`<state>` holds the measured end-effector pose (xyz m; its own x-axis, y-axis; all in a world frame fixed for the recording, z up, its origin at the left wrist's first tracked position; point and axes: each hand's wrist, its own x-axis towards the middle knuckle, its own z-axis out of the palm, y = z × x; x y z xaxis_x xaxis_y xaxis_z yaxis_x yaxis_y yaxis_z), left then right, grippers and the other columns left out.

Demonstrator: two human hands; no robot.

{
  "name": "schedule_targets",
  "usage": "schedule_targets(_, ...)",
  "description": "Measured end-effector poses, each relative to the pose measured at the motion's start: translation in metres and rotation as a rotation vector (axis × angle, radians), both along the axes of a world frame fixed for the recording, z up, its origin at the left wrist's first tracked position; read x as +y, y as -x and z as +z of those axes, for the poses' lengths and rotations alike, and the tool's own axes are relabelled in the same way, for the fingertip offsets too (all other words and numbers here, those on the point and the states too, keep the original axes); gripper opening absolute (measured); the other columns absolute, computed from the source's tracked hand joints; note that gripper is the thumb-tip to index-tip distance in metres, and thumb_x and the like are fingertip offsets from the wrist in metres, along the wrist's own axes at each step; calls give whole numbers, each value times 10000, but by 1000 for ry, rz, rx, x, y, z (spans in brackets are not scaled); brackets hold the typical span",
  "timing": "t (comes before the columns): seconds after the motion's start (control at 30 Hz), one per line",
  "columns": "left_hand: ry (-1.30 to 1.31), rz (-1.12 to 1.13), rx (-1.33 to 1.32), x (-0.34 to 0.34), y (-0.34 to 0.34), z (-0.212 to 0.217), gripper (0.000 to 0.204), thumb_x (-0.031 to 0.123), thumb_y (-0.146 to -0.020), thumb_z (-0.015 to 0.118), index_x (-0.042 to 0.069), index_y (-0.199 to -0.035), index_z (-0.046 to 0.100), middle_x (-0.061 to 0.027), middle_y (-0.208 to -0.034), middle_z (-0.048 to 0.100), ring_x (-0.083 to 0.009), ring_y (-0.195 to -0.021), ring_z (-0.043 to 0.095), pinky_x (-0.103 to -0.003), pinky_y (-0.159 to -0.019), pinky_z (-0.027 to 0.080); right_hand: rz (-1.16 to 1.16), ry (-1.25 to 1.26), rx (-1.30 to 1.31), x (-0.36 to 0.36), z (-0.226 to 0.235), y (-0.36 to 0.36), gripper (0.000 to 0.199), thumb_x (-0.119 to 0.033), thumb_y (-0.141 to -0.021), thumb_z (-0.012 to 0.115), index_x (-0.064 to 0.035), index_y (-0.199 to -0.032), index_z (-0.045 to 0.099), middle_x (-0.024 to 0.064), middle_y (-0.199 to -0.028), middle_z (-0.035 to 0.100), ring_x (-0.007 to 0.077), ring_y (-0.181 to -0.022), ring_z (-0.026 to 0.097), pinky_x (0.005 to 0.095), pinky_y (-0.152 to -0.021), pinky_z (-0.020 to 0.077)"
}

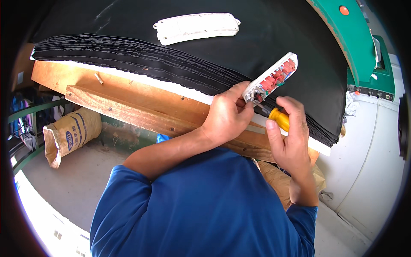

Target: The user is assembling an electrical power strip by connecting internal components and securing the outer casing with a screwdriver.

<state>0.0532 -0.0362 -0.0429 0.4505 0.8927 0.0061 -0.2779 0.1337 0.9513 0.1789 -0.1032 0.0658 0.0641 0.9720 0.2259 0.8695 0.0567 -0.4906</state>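
- The left hand has its thumb and fingers closed around the near end of an open white housing, which is tilted, its far end raised to the right.
- That housing is held over the near edge of the stack of black sheets, toward its near right corner; red parts and bits of green show inside.
- The right hand has thumb and forefinger part-curled about a yellow-handled screwdriver; the shaft points into the housing's near end. Whether the tip is seated I cannot tell.
- A white cover lies on the stack, well back from its near edge, left of the housing.
- The tip could slip under a sideways push and jab the left fingers, which sit just beside it.
- With only one end gripped, the housing could twist under turning force.
- Any loose small part could drop past the near edge of the wooden bench, or lodge between the sheets.
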Motion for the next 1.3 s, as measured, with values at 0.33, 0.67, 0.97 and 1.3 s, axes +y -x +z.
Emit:
schedule_targets(0.33,18,20,20,0,0,-3,312,-58,-873,596,-30,-1183,614,-126,-815,697,-147,-723,703,-298,-648,570,-43,-4,-143,-3,-3,6,226,-24,-882,709,-18,-1106,680,139,-891,655,291,-651,652,368,-599,545)
schedule_targets(0.67,4,69,10,-2,-4,-5,335,-54,-864,602,-29,-1198,613,-130,-828,709,-158,-724,714,-299,-640,574,-31,38,-276,-7,-10,2,299,-73,-872,736,4,-1135,617,161,-1060,625,288,-778,692,362,-632,569)
schedule_targets(0.97,-1,66,-8,-2,-3,-2,334,-63,-864,593,-25,-1196,608,-126,-832,701,-153,-710,705,-295,-636,569,56,14,-228,-11,-12,-5,304,-151,-837,793,6,-1028,616,176,-911,666,314,-703,692,360,-550,539)
schedule_targets(1.3,-59,85,51,-5,-6,-9,364,-59,-851,606,-30,-1213,601,-125,-779,670,-145,-657,675,-290,-597,539,218,33,-474,-1,7,-8,287,-199,-873,763,-17,-1004,583,148,-802,630,324,-667,672,400,-555,521)
